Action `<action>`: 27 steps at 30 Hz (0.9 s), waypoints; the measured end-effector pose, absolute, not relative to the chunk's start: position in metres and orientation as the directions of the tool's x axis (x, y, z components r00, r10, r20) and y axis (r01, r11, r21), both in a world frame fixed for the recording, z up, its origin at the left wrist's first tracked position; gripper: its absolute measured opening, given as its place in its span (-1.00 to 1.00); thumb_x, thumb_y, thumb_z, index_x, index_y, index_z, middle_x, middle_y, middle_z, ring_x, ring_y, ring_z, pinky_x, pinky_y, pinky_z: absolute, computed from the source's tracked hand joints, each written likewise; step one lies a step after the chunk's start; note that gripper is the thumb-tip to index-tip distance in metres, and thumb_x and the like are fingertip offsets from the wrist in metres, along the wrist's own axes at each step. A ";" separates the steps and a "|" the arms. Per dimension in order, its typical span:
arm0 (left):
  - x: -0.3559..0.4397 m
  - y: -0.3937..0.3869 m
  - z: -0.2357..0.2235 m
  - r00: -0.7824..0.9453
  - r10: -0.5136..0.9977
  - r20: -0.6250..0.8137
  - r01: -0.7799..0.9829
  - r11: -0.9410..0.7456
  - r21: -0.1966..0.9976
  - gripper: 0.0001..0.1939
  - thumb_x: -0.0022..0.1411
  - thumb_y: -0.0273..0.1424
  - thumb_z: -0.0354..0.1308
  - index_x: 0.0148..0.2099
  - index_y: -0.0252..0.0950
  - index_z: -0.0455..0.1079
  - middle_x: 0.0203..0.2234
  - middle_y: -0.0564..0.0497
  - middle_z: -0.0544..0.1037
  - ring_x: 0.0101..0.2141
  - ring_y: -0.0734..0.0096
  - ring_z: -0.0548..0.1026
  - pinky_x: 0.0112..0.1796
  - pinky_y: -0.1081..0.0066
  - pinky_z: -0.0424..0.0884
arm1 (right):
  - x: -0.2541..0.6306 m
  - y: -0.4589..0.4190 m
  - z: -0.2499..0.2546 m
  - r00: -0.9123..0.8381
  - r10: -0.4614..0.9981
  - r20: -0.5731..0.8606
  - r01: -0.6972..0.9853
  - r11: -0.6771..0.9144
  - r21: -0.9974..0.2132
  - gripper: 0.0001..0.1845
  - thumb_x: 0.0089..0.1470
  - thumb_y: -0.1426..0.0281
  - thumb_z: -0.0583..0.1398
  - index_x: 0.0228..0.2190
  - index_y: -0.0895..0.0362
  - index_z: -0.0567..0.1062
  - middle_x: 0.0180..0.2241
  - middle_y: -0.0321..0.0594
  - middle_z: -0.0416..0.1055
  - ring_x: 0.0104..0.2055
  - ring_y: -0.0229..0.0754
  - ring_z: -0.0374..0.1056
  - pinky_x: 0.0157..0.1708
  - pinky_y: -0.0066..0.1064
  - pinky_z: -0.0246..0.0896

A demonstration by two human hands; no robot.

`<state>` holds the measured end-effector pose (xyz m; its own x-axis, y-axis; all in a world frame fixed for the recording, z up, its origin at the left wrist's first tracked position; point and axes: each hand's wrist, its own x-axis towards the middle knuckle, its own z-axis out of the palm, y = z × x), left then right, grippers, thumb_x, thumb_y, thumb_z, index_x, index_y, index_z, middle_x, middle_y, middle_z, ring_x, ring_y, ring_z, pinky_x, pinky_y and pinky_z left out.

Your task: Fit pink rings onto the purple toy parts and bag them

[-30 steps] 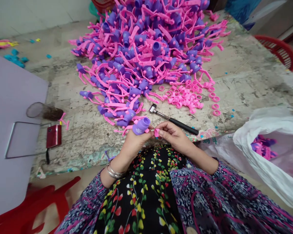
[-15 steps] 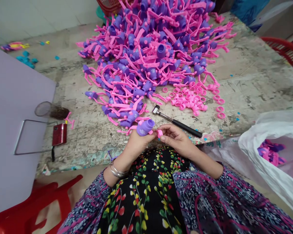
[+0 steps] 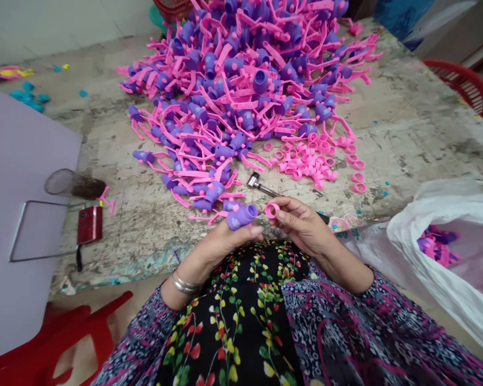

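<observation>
purple piece (image 3: pixel 241 216) is sitting above the near edge of the worktop (image 3: pixel 402 123); your left hand (image 3: pixel 223 239) is gripping it, your right hand (image 3: pixel 298 221) pinching a pink ring (image 3: pixel 270 215) just beside its open end.

Glass (image 3: pixel 66 183) near small red case (image 3: pixel 90 225); red plastic chair (image 3: pixel 36 343); turquoise pieces (image 3: pixel 29 98), far left

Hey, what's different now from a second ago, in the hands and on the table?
The right hand moved rightward with the pink ring, whose opening now shows clearly. The purple piece in the left hand tipped rightward. The right hand now hides part of the hammer. Nothing was visibly let go; pile and hammer stayed put.
</observation>
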<state>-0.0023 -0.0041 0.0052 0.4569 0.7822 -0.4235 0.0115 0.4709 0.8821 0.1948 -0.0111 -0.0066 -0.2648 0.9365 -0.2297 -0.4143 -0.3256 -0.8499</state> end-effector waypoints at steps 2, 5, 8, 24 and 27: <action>-0.003 -0.005 0.006 0.502 0.759 -0.415 0.000 0.480 0.877 -0.52 0.22 0.03 0.11 -0.39 -0.29 0.51 -0.44 -0.11 0.58 -0.62 0.54 0.16 -0.57 0.44 0.06 | 0.195 -0.012 -0.003 -0.284 0.925 -0.253 -0.433 -0.360 -0.827 -0.69 -0.05 0.24 0.42 -0.23 0.01 0.58 -0.36 -0.34 0.49 -0.38 -0.31 0.39 -0.28 -0.41 0.41; -0.002 -0.005 0.007 0.545 0.722 -0.426 -0.005 0.510 0.860 -0.40 0.30 0.10 -0.09 -0.40 -0.27 0.49 -0.50 -0.12 0.59 -0.66 0.54 0.08 -0.59 0.41 -0.01 | 0.194 -0.014 0.000 -0.302 0.912 -0.277 -0.453 -0.393 -0.800 -0.67 -0.08 0.26 0.44 -0.23 0.01 0.57 -0.35 -0.34 0.51 -0.39 -0.31 0.42 -0.27 -0.40 0.45; -0.001 -0.006 0.008 0.551 0.704 -0.448 0.009 0.532 0.846 -0.44 0.29 0.07 -0.04 -0.44 -0.26 0.47 -0.53 -0.11 0.58 -0.66 0.53 0.10 -0.59 0.41 -0.02 | 0.195 -0.015 0.000 -0.314 0.911 -0.269 -0.456 -0.393 -0.799 -0.69 -0.07 0.25 0.43 -0.25 0.01 0.56 -0.35 -0.34 0.51 -0.37 -0.30 0.45 -0.24 -0.37 0.48; -0.004 -0.009 0.000 0.549 0.676 -0.492 0.069 0.550 0.832 -0.48 0.29 0.03 -0.01 -0.46 -0.28 0.39 -0.67 -0.01 0.46 -0.67 0.56 0.11 -0.59 0.42 -0.06 | 0.193 -0.016 -0.008 -0.319 0.916 -0.244 -0.498 -0.381 -0.779 -0.73 -0.10 0.35 0.46 -0.28 -0.02 0.64 -0.30 -0.36 0.55 -0.33 -0.35 0.42 -0.25 -0.45 0.41; -0.005 -0.009 -0.001 0.530 0.673 -0.516 0.103 0.553 0.827 -0.47 0.28 0.05 -0.01 -0.46 -0.28 0.38 -0.69 0.00 0.45 -0.67 0.56 0.10 -0.59 0.42 -0.07 | 0.192 -0.015 -0.009 -0.314 0.921 -0.231 -0.506 -0.368 -0.780 -0.72 -0.12 0.36 0.47 -0.28 -0.03 0.64 -0.33 -0.37 0.55 -0.34 -0.36 0.42 -0.27 -0.49 0.40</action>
